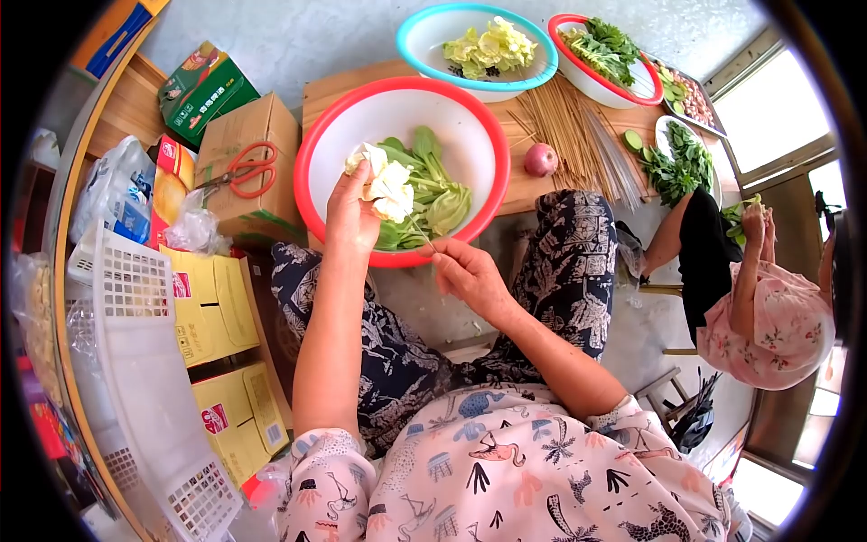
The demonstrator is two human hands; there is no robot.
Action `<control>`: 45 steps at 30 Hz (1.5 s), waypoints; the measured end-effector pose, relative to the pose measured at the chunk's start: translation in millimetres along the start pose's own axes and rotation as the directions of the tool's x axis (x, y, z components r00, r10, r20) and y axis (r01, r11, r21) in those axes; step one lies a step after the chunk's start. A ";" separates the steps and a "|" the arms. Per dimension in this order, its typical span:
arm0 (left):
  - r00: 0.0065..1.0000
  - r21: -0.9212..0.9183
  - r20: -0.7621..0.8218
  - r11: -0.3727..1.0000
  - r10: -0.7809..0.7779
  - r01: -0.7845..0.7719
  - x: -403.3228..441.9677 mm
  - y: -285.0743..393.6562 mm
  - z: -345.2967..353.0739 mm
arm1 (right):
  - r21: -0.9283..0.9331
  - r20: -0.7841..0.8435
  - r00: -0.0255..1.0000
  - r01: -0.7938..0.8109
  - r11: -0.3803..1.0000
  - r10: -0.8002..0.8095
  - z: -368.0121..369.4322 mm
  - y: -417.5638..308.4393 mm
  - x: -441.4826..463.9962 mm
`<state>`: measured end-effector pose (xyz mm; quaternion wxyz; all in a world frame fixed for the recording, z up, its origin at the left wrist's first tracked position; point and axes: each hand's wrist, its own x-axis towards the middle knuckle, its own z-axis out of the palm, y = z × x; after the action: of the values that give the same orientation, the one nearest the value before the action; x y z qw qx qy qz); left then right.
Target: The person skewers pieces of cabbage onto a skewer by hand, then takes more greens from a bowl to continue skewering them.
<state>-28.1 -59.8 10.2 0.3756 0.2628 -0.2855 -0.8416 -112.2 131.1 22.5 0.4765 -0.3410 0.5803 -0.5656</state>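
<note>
One printed shirt (506,461), left fingers (359,175) clasping pale vegetables (390,188), right fingers (450,263) pinching one thin stick (422,233), three basins (304,167)

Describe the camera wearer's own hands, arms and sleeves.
The left hand and right hand wear no gloves, and no watch shows on either wrist. The forearms are uncovered below loose, pale pink sleeves, printed with dark line drawings of birds and plants.

- Two white plastic basins with red rims (339,154)
- One white plastic basin with a turquoise rim (423,47)
- One round purple onion (541,160)
- One pair of red-handled scissors (242,172)
- One green cardboard box (215,101)
</note>
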 end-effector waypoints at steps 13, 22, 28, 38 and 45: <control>0.999 0.077 0.044 0.997 0.009 -0.012 -3.0 -1.0 6.3 | -0.031 -0.086 0.996 0.026 0.999 -0.029 0.6 5.0 0.1; 0.999 0.106 0.031 0.994 0.026 -0.029 -3.7 1.7 8.8 | 0.048 -0.088 0.996 0.003 0.999 0.001 2.4 9.2 4.5; 0.996 0.122 0.061 0.990 0.060 -0.067 -2.5 0.8 6.0 | 0.020 -0.081 0.997 0.012 1.000 -0.010 2.5 9.9 6.9; 0.992 0.119 0.097 0.988 0.084 -0.095 -1.9 0.0 1.9 | -0.056 -0.077 0.996 0.029 0.998 -0.033 0.3 -0.6 5.2; 0.988 0.107 0.106 0.986 0.115 -0.126 -2.8 -1.0 1.8 | -0.146 -0.093 0.994 0.038 0.989 -0.052 -0.8 -3.7 -5.1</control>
<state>-28.1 -56.6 11.5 0.3955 0.2236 -0.3666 -0.8119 -111.9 135.6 26.9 0.4091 -0.3598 0.6340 -0.5489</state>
